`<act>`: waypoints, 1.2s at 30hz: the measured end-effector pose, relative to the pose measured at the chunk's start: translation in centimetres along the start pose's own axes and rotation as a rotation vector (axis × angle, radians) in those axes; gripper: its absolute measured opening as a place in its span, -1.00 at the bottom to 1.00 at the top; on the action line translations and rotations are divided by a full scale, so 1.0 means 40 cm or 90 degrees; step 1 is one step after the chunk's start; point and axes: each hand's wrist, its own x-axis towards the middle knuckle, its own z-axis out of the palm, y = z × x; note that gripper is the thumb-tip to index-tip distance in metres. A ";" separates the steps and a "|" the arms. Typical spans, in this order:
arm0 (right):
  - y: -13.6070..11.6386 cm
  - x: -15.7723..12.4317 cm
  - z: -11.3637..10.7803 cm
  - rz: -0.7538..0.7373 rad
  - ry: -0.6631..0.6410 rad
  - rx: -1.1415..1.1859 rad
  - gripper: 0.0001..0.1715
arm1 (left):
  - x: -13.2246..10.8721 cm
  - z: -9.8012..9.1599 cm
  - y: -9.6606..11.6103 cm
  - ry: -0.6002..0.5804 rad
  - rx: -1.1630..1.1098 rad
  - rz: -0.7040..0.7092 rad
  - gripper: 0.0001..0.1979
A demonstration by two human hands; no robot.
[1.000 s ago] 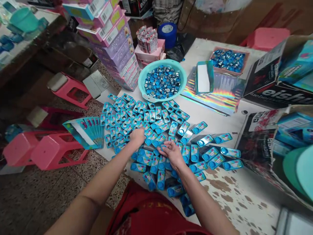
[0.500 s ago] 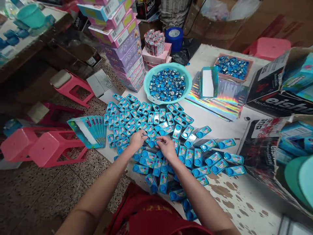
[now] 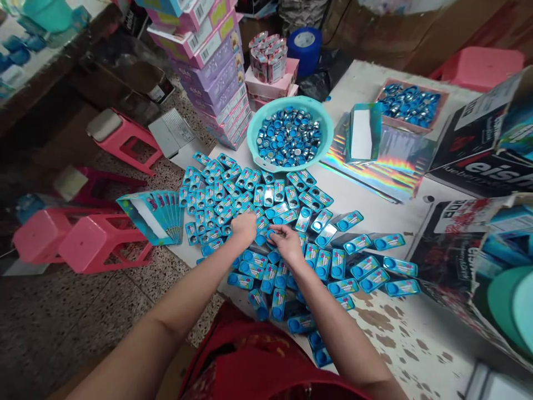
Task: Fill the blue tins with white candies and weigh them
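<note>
Many small blue cards with round holes (image 3: pixel 291 222) lie spread over a white table (image 3: pixel 395 328). My left hand (image 3: pixel 245 229) is curled, knuckles up, resting on the cards at the middle of the spread. My right hand (image 3: pixel 283 241) sits just to its right, fingers pinched on a small blue round cap (image 3: pixel 271 234) over one card. A teal bowl (image 3: pixel 254 145) full of blue and silver round caps stands behind the cards.
A pink tray (image 3: pixel 441 95) of more caps sits at back right beside holographic sheets (image 3: pixel 387 166). Open cardboard boxes (image 3: pixel 478 161) crowd the right side. A fan of blue card sleeves (image 3: pixel 154 216) overhangs the left edge. Pink stools (image 3: pixel 83 239) stand on the floor; stacked boxes (image 3: pixel 212 72) rise behind.
Both hands have shifted slightly away from me and closer together over the cards. The right hand has gone from palm-up and loose to pinching a cap.
</note>
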 end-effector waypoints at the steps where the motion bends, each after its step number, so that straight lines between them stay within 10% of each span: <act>1: -0.001 -0.003 0.001 -0.004 0.006 0.002 -0.64 | -0.009 0.013 -0.010 0.014 -0.005 0.000 -0.66; 8: 0.004 -0.028 0.016 -0.021 0.019 -0.003 -0.68 | -0.090 0.124 -0.119 0.129 -0.476 0.068 -0.76; 14: 0.020 -0.043 0.055 0.044 -0.054 0.020 -0.65 | -0.103 0.123 -0.099 -0.065 -0.819 0.100 -0.71; 17: 0.016 -0.034 0.044 0.040 -0.063 0.038 -0.54 | -0.053 0.080 -0.119 -0.026 -0.760 0.047 -0.87; 22: -0.046 0.029 -0.001 -0.084 -0.008 -0.055 -0.52 | 0.034 -0.010 -0.118 -0.001 -0.226 0.028 -0.77; 29: -0.348 0.296 -0.024 -0.474 0.181 -0.567 -0.62 | 0.066 -0.046 -0.063 -0.022 -0.092 0.017 -0.63; 36: -0.428 0.584 0.031 -0.160 0.054 -1.003 0.11 | 0.082 -0.046 -0.073 -0.046 -0.095 0.004 -0.59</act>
